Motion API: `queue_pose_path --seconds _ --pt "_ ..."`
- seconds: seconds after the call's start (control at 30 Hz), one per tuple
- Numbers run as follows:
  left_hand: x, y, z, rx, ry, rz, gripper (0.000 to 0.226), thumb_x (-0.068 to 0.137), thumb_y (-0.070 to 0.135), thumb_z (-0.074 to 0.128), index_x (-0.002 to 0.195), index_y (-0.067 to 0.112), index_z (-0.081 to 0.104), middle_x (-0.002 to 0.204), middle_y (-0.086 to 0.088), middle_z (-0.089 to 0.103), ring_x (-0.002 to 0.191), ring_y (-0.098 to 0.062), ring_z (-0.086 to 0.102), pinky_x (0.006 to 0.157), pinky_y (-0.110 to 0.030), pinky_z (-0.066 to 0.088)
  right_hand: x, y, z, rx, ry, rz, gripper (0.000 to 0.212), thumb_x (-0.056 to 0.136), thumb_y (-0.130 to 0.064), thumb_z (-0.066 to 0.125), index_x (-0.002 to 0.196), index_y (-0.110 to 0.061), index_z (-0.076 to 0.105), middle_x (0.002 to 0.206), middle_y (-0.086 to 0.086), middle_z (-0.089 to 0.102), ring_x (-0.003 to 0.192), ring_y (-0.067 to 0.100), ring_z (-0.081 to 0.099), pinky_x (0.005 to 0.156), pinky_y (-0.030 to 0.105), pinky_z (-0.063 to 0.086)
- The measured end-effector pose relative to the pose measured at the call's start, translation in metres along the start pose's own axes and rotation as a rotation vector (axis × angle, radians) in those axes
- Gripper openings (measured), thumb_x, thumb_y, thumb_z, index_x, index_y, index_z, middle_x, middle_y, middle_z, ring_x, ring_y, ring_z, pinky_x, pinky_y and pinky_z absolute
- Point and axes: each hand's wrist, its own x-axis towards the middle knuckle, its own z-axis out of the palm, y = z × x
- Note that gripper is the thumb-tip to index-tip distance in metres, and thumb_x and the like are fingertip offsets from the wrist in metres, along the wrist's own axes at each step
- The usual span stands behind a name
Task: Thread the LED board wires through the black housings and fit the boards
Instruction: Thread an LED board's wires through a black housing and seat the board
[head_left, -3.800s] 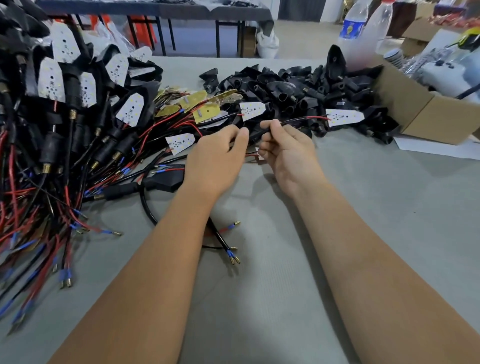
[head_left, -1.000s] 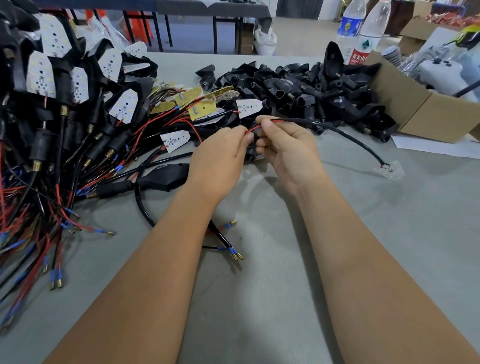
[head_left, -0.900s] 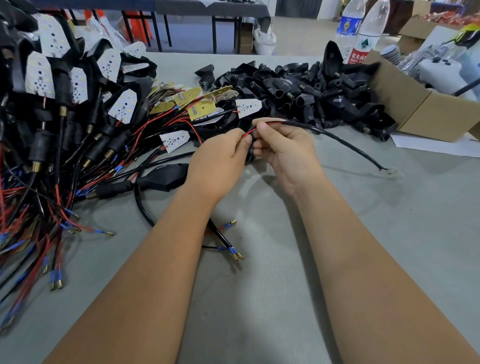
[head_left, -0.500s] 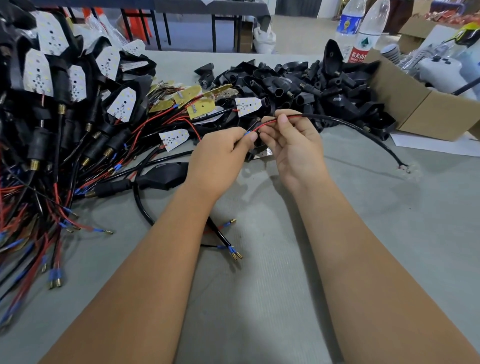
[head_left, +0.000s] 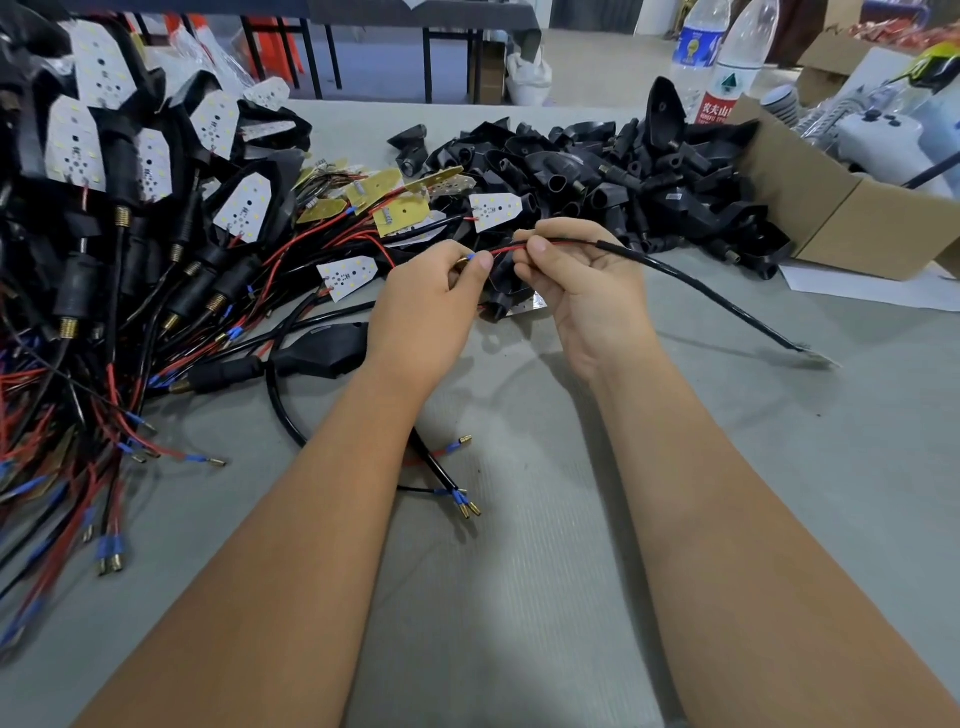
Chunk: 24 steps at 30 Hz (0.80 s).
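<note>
Grey cloth (head_left: 519, 597) covers our bench, cardboard box (head_left: 810, 208) beside loose housings (head_left: 587, 171), while our left hand (head_left: 426, 306) and right hand (head_left: 587, 291) pinch a wire (head_left: 675, 273).

Two clear plastic water bottles (head_left: 719, 57) stand at the upper right of the frame, just behind an open brown cardboard box (head_left: 852, 213). A white paper sheet (head_left: 872, 288) lies under the box on the grey bench (head_left: 519, 597).

One head-worn wide view looks forward and down, close over the table (head_left: 519, 597).
</note>
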Motion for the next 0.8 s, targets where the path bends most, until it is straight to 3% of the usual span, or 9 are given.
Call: queue_pose_path --seconds 0.13,0.27,0.37,0.43,0.53,0.63,0.8 --pt "0.002 0.0 0.0 -0.036 0.021 -0.025 0.025 0.098 0.04 0.05 0.095 0.018 0.063 0.074 -0.008 0.066 0.075 -0.027 0.065 0.076 -0.053 0.052 0.001 0.0 0.0 -0.013 0.003 -0.008 0.018 0.087 0.014 0.058 0.087 -0.004 0.061 0.084 0.017 0.066 0.068 0.016 0.067 0.07 0.024 0.056" --pt "0.002 0.0 -0.002 0.023 0.006 -0.026 0.035 0.098 0.039 0.051 0.073 0.018 0.062 0.069 -0.008 0.065 0.072 -0.028 0.062 0.075 -0.051 0.051 0.002 0.0 -0.001 -0.033 -0.003 -0.035 0.017 0.086 0.015 0.058 0.086 -0.002 0.061 0.081 0.013 0.068 0.069 0.017 0.066 0.072 0.025 0.055" --pt "0.002 0.0 0.0 0.074 -0.035 -0.046 0.041 0.099 0.041 0.049 0.07 0.016 0.064 0.068 -0.008 0.066 0.07 -0.027 0.062 0.075 -0.048 0.052 0.002 0.0 0.0 0.003 -0.011 -0.035 0.017 0.085 0.014 0.06 0.086 -0.003 0.063 0.081 0.013 0.07 0.069 0.017 0.066 0.07 0.025 0.055" --pt "0.002 0.0 0.002 0.12 -0.062 -0.051 0.043 0.099 0.044 0.045 0.073 0.015 0.063 0.068 -0.006 0.065 0.069 -0.026 0.062 0.069 -0.045 0.051 0.003 0.0 0.0 0.017 0.013 -0.023 0.016 0.087 0.012 0.06 0.088 -0.004 0.063 0.08 0.012 0.07 0.067 0.015 0.066 0.069 0.024 0.055" --pt "0.0 0.0 0.006 0.215 -0.047 -0.02 0.03 0.093 0.051 0.053 0.085 0.022 0.056 0.067 0.006 0.058 0.065 -0.013 0.055 0.054 -0.031 0.036 0.005 0.001 -0.002 0.024 0.126 -0.012 0.013 0.09 0.009 0.058 0.091 -0.004 0.062 0.075 0.009 0.067 0.062 0.012 0.062 0.066 0.021 0.054" --pt "-0.001 0.0 0.008 0.266 -0.097 -0.006 0.032 0.084 0.051 0.064 0.104 0.028 0.051 0.075 0.008 0.061 0.072 -0.008 0.056 0.054 -0.029 0.035 0.006 0.001 -0.006 -0.05 0.227 -0.026 0.013 0.093 0.008 0.055 0.092 -0.004 0.06 0.076 0.01 0.061 0.063 0.013 0.058 0.064 0.022 0.052" --pt "0.0 -0.002 0.009 0.314 -0.088 -0.039 0.029 0.09 0.049 0.06 0.106 0.025 0.053 0.087 0.008 0.061 0.086 -0.016 0.058 0.063 -0.032 0.04 0.005 0.002 -0.004 -0.124 0.262 -0.036 0.01 0.094 0.006 0.054 0.094 -0.003 0.059 0.079 0.012 0.06 0.065 0.015 0.057 0.067 0.024 0.053"
